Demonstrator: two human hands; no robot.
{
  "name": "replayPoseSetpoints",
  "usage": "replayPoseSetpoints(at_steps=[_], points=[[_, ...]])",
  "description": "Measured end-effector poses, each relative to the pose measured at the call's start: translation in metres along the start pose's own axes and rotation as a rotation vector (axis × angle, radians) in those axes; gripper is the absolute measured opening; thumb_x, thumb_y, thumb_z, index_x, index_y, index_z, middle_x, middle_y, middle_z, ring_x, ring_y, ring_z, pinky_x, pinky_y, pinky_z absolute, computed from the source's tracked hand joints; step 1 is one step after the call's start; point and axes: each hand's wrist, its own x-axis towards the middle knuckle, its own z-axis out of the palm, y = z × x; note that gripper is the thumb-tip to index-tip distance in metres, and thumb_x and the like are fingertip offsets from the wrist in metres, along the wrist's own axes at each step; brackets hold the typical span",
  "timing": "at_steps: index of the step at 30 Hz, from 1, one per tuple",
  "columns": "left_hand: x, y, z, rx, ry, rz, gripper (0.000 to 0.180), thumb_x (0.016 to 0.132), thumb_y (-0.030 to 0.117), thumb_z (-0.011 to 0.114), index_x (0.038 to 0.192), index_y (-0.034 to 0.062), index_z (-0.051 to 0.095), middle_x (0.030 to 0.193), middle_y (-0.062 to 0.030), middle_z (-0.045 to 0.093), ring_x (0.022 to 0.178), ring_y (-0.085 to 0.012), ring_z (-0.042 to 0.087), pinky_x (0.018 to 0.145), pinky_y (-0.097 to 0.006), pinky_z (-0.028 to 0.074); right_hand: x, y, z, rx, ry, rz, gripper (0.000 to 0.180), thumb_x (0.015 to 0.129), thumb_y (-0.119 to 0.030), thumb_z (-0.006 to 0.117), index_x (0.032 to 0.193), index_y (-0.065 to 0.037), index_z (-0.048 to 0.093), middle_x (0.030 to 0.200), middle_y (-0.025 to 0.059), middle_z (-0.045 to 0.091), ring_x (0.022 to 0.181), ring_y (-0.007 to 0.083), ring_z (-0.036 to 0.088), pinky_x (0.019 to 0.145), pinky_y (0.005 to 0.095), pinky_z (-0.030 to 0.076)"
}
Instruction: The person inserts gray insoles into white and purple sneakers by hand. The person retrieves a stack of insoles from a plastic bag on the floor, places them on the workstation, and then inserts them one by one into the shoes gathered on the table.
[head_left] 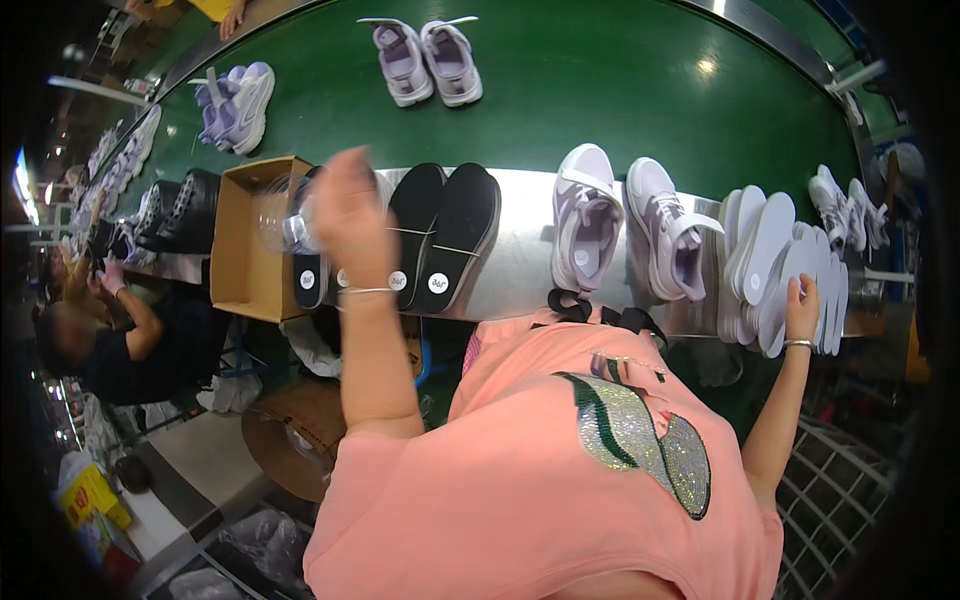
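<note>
Nearest the lens, a salmon-pink shirt (540, 470) with a sequinned patch fills the lower middle, both forearms rising from it toward a steel shelf (520, 270) that edges a green conveyor belt (600, 90). Far left, a seated co-worker (120, 340) bends over dark shoes. Next comes an open cardboard box (245, 240), tipped on its side with its mouth toward the belt; what is inside cannot be made out. Raised just in front of it, the left hand (345, 215) is closed around a clear plastic bottle (280, 225), whose long axis runs sideways, its base pointing at the box. Right of that hand, black insoles (445, 235) lie on the shelf, long axes running away from the body. Then a pair of lilac sneakers (625, 230) stands toes outward. Farthest right, the right hand (802, 305) rests its fingers on a leaning stack of white insoles (775, 265), touching rather than clearly gripping; this hand is much nearer them. More lilac sneakers sit out on the belt.
</note>
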Motion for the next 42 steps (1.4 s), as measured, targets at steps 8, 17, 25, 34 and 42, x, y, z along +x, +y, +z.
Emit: replayPoseSetpoints(at_steps=[8, 17, 25, 34, 42], points=[[0.004, -0.064, -0.046, 0.731, 0.236, -0.031, 0.045, 0.079, 0.030, 0.056, 0.115, 0.0057, 0.045, 0.120, -0.0163, 0.042, 0.112, -0.0306, 0.037, 0.092, -0.040, 0.030, -0.004, -0.041, 0.009, -0.062, -0.017, 0.248, 0.084, 0.066, -0.052, 0.060, 0.116, 0.010, 0.037, 0.114, 0.0284, 0.044, 0.109, 0.0350, 0.043, 0.090, 0.0352, 0.035], [-0.095, 0.160, 0.130, -0.618, -0.944, 0.268, 0.070, 0.066, 0.023, 0.069, 0.122, 0.0002, 0.032, 0.118, -0.0198, 0.040, 0.110, -0.0332, 0.039, 0.092, -0.038, 0.033, -0.006, -0.042, -0.009, -0.095, 0.026, 0.310, 0.068, 0.064, -0.046, 0.065, 0.103, 0.006, 0.045, 0.096, 0.0231, 0.056, 0.087, 0.0351, 0.055, 0.077, 0.0362, 0.042], [-0.127, 0.166, 0.194, -0.341, -0.989, 0.187, 0.037, 0.069, 0.028, 0.061, 0.086, -0.0017, 0.048, 0.084, -0.0215, 0.056, 0.082, -0.0343, 0.054, 0.071, -0.040, 0.042, -0.073, -0.135, -0.062, 0.897, -0.366, 0.248, 0.025, 0.078, -0.024, 0.054, 0.074, 0.000, 0.056, 0.068, 0.0054, 0.057, 0.052, 0.0099, 0.052, 0.047, 0.0217, 0.040], [-0.121, 0.158, 0.187, -0.357, -1.183, -0.015, 0.032, 0.077, 0.026, 0.052, 0.098, 0.0021, 0.050, 0.078, -0.0211, 0.059, 0.077, -0.0362, 0.057, 0.069, -0.042, 0.043, -0.071, -0.187, -0.010, 0.617, -1.008, 0.388, 0.021, 0.072, -0.020, 0.055, 0.066, 0.000, 0.057, 0.053, 0.0039, 0.051, 0.044, 0.0112, 0.049, 0.041, 0.0232, 0.037], [-0.122, 0.152, 0.187, -0.421, -1.323, 0.001, 0.031, 0.078, 0.021, 0.050, 0.100, -0.0013, 0.049, 0.081, -0.0243, 0.058, 0.080, -0.0389, 0.055, 0.073, -0.043, 0.042, -0.064, -0.180, 0.006, 0.195, -0.928, -0.012, 0.022, 0.069, -0.022, 0.053, 0.070, -0.001, 0.060, 0.057, 0.0099, 0.057, 0.056, 0.0213, 0.056, 0.053, 0.0288, 0.044]])
